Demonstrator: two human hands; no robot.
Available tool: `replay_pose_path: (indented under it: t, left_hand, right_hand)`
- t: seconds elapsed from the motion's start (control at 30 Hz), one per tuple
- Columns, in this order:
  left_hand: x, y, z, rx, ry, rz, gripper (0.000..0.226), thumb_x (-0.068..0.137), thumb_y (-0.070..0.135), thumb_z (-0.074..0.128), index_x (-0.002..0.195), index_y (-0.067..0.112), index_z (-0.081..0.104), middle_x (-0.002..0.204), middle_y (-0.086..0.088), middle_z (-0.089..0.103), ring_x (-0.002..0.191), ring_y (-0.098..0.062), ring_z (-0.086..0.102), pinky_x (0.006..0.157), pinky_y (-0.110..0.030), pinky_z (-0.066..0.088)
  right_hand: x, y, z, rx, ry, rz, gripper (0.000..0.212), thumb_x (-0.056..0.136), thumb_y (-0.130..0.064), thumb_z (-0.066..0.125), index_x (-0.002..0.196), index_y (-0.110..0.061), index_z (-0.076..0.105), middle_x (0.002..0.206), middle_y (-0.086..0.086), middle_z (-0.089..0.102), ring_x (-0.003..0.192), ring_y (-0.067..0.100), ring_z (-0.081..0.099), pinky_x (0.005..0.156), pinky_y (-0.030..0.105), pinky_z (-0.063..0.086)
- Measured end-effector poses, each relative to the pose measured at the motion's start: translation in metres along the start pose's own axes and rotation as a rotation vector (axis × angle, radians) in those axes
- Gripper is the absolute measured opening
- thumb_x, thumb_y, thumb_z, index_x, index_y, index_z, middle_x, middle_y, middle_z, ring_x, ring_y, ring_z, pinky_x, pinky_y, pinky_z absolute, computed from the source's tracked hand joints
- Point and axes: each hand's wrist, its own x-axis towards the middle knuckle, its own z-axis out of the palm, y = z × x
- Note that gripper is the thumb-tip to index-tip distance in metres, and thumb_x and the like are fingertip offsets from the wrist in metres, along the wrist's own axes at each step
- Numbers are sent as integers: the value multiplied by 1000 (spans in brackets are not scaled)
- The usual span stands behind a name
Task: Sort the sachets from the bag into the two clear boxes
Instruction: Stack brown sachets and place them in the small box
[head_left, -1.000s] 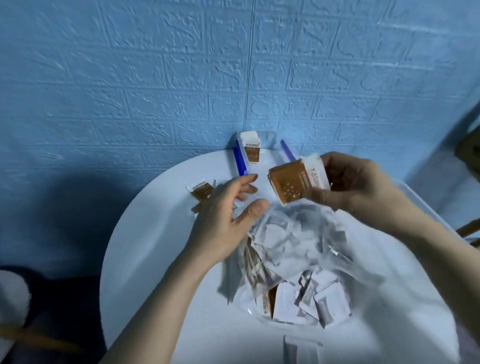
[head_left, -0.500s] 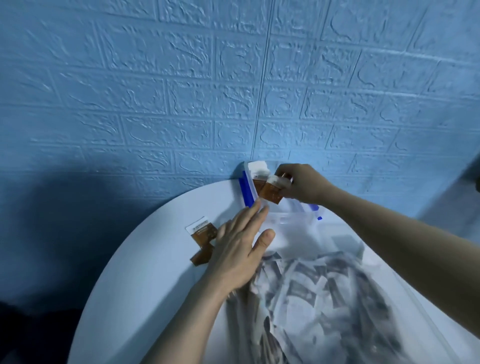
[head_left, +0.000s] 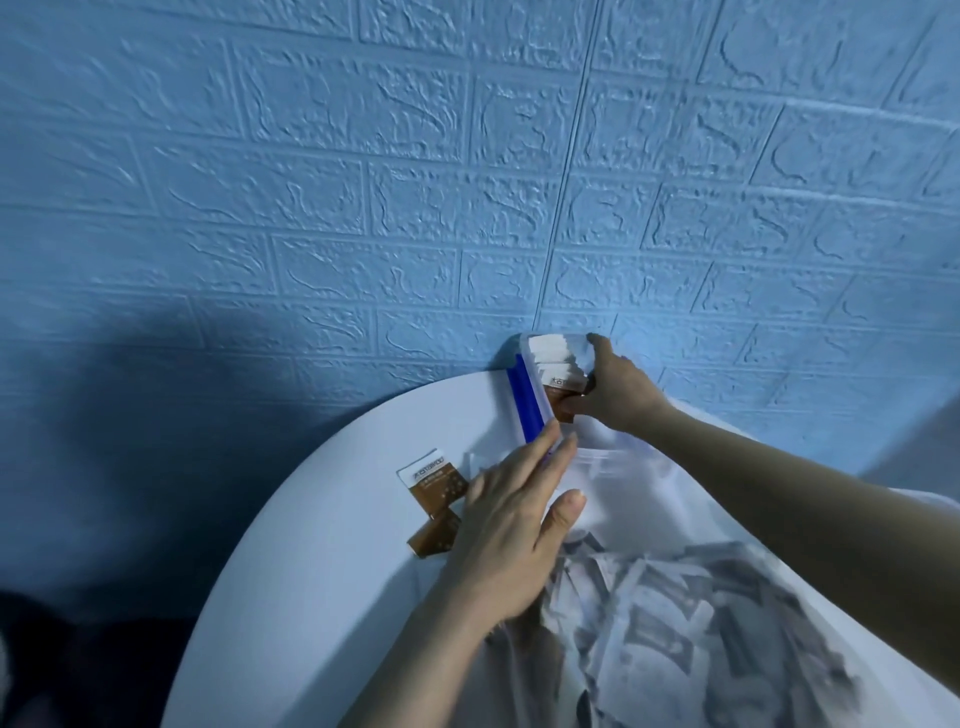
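We judge the sorting to be partly done: a row of brown-and-white sachets (head_left: 558, 364) already stands in the far clear box (head_left: 524, 395) with the blue latch, against the wall, while the bag (head_left: 675, 623) near us looks full of grey-and-white packets. Our right hand (head_left: 613, 395) reaches into that box, fingers curled around a brown sachet among the others. Our left hand (head_left: 511, 519) lies spread, fingers straight, beside the nearer clear box (head_left: 623, 478), which shows nothing inside. Two brown sachets (head_left: 434, 499) lie loose on the white table (head_left: 322, 571), left of that hand, unsorted.
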Motion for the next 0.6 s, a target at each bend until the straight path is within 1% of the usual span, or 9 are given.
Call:
replay_pose_path:
  t: [0.03, 0.07, 0.1, 0.17, 0.2, 0.3, 0.4, 0.5, 0.6]
  left_hand:
    - [0, 0, 0, -3, 2, 0, 73, 86, 67, 0, 152, 38, 12, 158, 25, 0, 143, 7, 5, 108, -21, 4]
    - [0, 0, 0, -4, 7, 3, 74, 86, 67, -1, 152, 38, 13, 159, 24, 1, 144, 6, 6, 108, -21, 5]
    - [0, 1, 0, -5, 8, 4, 74, 86, 66, 0, 152, 37, 14, 159, 24, 2, 144, 5, 7, 108, -20, 5]
    - [0, 2, -1, -4, -1, 1, 70, 88, 63, 5, 152, 36, 15, 159, 24, 2, 143, 4, 8, 108, -19, 4]
    - [0, 2, -1, -1, -6, 0, 69, 88, 61, 7, 152, 36, 14, 159, 24, 1, 143, 4, 8, 108, -19, 3]
    - [0, 2, -1, 5, -11, 5, 67, 90, 59, 9, 152, 36, 13, 158, 25, 0, 144, 4, 7, 109, -20, 3]
    - [0, 0, 0, -4, -3, 17, 66, 91, 60, 9, 152, 36, 15, 159, 24, 1, 144, 3, 9, 109, -21, 5]
    - [0, -2, 1, -2, 3, 24, 70, 89, 64, 5, 152, 36, 15, 159, 24, 1, 144, 3, 10, 111, -25, 9]
    - [0, -2, 1, 4, -12, 13, 65, 90, 62, 8, 151, 39, 11, 158, 25, 0, 144, 3, 9, 114, -28, 9]
  right_hand:
    - [2, 1, 0, 24, -41, 34, 71, 78, -25, 76, 135, -9, 38, 102, 11, 66, 75, 24, 61, 68, 34, 47]
    - [3, 1, 0, 48, -83, 53, 56, 79, -24, 76, 123, -5, 49, 96, 11, 68, 64, 20, 60, 61, 30, 47]
    - [5, 0, -1, 72, -117, 61, 41, 80, -23, 74, 110, -3, 56, 91, 12, 70, 57, 19, 59, 56, 28, 46]
    - [8, -1, 0, 92, -141, 46, 23, 81, -20, 73, 92, -6, 60, 86, 13, 72, 54, 19, 60, 53, 26, 47]
    - [10, -1, 1, 91, -142, 33, 20, 81, -19, 73, 88, -8, 58, 85, 13, 72, 55, 18, 60, 52, 26, 47]
    - [10, -1, 1, 86, -176, 45, 22, 82, -20, 73, 88, -11, 54, 81, 10, 69, 52, 15, 57, 46, 21, 42]
    - [9, 1, 1, 67, -210, 81, 24, 81, -20, 75, 84, -13, 52, 72, 4, 62, 53, 14, 54, 46, 20, 41]
    - [8, -1, 5, 130, -189, 65, 27, 78, -13, 76, 85, -13, 50, 77, 5, 60, 59, 15, 57, 52, 22, 45]
    - [8, -1, 7, 148, -178, 48, 32, 75, -7, 75, 79, -17, 46, 83, 7, 60, 63, 19, 58, 54, 24, 47]
